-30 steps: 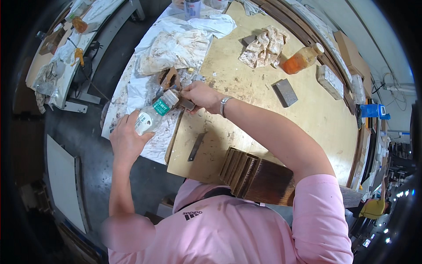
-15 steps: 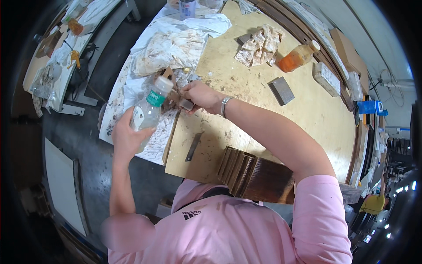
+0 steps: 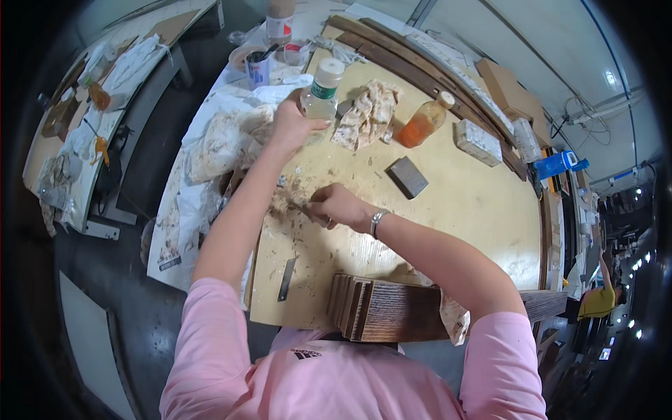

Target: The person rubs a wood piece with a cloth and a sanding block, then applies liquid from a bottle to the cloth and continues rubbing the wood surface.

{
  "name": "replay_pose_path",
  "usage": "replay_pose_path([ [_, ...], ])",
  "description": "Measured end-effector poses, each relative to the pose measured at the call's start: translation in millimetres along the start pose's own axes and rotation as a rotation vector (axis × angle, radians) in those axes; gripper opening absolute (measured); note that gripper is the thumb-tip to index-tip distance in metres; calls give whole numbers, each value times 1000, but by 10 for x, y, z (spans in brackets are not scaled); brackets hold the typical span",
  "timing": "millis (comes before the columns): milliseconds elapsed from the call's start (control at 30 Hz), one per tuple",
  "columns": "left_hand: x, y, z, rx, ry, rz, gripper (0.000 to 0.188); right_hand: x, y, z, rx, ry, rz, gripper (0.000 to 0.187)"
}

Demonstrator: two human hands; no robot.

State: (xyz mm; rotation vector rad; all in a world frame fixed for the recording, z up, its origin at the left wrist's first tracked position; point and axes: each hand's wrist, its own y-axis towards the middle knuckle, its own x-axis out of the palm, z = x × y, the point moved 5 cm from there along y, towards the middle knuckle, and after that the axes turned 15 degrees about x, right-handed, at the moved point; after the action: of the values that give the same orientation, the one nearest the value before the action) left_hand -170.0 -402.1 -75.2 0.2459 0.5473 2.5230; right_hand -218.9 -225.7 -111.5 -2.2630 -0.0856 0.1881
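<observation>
My left hand [image 3: 288, 126] is wrapped round a clear plastic bottle [image 3: 322, 103] with a green label and a white cap. The bottle is upright over the far part of the table, beside a stained crumpled cloth [image 3: 367, 114]; whether its base touches the wood I cannot tell. Closer to me, my right hand [image 3: 339, 208] is closed on a thin flat greyish piece [image 3: 302, 204], its far end over a patch of brown crumbs [image 3: 281, 203]. My fingers hide much of that piece. A dark flat metal strip [image 3: 285, 280] lies nearer the table's front edge.
A stack of dark wooden boards [image 3: 399, 308] sits at the front edge. On the table [image 3: 476, 231] are a grey block [image 3: 407, 177], an orange-filled bottle [image 3: 425, 120] and a whitish block [image 3: 479, 142]. Stained bundled cloth [image 3: 222, 150] covers the left side; a cup [image 3: 258, 70] stands behind.
My left hand has carried the clear bottle from the table's left edge to the far middle. My right hand has shifted slightly, still over the brown crumbs. The head view has moved.
</observation>
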Motion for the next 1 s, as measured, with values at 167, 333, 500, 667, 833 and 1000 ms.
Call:
replay_pose_path([
  [167,131,158,-704,-95,340,-33,64,-59,-131,8,-9,18,-3,21],
  [333,-318,-172,-169,121,448,-21,58,-51,-275,-166,-58,-143,-25,21],
  [500,-1370,-1216,692,78,732,206,30,-80,-197,-313,-62,-82,-45,23],
  [667,-1759,-2005,354,-276,651,197,23,244,-42,-557,-99,-158,-95,23],
  [833,-1634,-2040,163,-393,370,304,17,577,36,-632,-69,-154,-99,23],
  [1000,-1645,-1854,709,-174,759,271,13,590,121,-603,-49,-33,-130,20],
])
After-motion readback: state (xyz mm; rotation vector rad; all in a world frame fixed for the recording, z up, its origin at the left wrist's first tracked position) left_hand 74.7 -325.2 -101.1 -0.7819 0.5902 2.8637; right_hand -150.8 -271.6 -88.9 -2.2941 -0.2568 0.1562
